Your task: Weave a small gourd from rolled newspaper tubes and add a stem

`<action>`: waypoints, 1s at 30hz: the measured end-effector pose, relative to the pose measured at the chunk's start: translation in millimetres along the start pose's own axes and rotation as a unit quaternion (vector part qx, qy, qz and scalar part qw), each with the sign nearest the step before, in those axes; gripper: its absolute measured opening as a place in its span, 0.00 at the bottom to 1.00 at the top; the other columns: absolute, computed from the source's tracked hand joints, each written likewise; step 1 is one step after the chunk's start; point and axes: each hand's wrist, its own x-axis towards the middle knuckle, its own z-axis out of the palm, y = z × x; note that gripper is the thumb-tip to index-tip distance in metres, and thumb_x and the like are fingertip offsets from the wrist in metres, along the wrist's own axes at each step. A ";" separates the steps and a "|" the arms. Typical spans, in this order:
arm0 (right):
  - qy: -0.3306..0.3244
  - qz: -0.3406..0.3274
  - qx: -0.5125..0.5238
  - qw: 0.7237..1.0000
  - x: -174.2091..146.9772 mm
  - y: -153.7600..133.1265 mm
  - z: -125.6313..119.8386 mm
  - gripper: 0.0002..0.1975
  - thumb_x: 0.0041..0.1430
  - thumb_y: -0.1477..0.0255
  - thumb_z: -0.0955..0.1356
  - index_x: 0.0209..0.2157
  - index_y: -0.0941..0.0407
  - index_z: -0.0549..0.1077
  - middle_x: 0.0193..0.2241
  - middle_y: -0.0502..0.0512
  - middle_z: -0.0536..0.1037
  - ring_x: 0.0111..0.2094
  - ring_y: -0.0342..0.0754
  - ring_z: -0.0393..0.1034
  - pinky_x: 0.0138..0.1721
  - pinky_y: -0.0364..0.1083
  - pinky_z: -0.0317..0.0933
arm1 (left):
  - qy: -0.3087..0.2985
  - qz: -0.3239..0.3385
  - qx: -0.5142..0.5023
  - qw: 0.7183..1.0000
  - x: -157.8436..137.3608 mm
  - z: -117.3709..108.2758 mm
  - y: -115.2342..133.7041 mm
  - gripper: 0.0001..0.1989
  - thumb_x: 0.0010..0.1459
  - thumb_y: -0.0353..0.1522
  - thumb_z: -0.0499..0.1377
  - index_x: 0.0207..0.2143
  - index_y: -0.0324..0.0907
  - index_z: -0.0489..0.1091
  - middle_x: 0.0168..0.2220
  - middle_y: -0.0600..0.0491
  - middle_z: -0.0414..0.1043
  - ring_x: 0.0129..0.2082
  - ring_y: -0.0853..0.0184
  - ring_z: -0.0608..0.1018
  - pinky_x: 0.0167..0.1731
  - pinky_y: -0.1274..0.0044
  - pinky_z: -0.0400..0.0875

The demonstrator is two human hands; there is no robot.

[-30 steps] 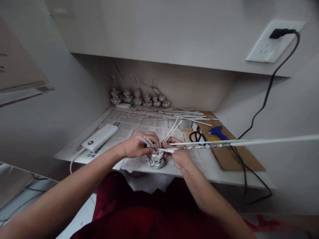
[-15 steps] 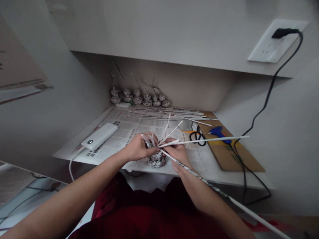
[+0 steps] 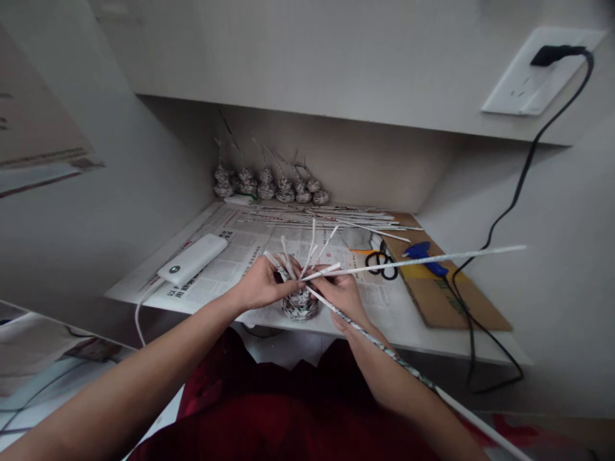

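Observation:
A small round basket woven from rolled paper strips sits near the table's front edge, with several short paper ends sticking up from its top. My left hand is closed round its left side, the thumb pressed at the rim. At the right of the rim, my right hand pinches a paper strip that runs out far to the right. A second long strip slants from the rim down over my right forearm. My fingers partly hide the weave.
Gourd-shaped woven pieces stand along the back wall. Loose paper strips lie before them on newspaper. Black-handled scissors and a blue glue gun on cardboard are at right. A white power bank lies left; a black cord hangs right.
The long strip at the right has slid farther right and its tip has risen slightly. The upright paper ends have tilted left. Both hands keep their hold on the basket.

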 end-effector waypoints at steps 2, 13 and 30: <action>-0.002 -0.002 -0.019 1.000 1.5 1.0 -0.3 0.11 0.42 0.64 0.75 0.27 0.56 0.78 0.20 0.48 0.76 0.19 0.43 0.67 0.20 0.41 0.61 | 0.010 0.000 0.014 1.000 -0.8 0.9 -1.3 0.07 0.52 0.32 0.62 0.34 0.38 0.74 0.34 0.50 0.76 0.36 0.64 0.77 0.38 0.74 0.71; -0.010 0.007 0.009 1.000 -8.8 -6.0 1.4 0.13 0.41 0.64 0.76 0.28 0.56 0.77 0.22 0.49 0.76 0.23 0.43 0.68 0.26 0.43 0.64 | 0.032 -0.045 0.088 0.995 -1.8 0.2 3.8 0.07 0.49 0.30 0.61 0.33 0.39 0.73 0.27 0.54 0.74 0.27 0.69 0.75 0.29 0.79 0.69; -0.021 -0.084 -0.022 0.996 -21.5 -11.0 -3.7 0.13 0.49 0.67 0.73 0.39 0.54 0.77 0.33 0.52 0.78 0.35 0.46 0.72 0.36 0.43 0.66 | 0.083 -0.041 0.037 0.995 -4.5 3.3 -3.7 0.07 0.52 0.33 0.62 0.32 0.38 0.72 0.27 0.52 0.74 0.29 0.67 0.76 0.31 0.77 0.70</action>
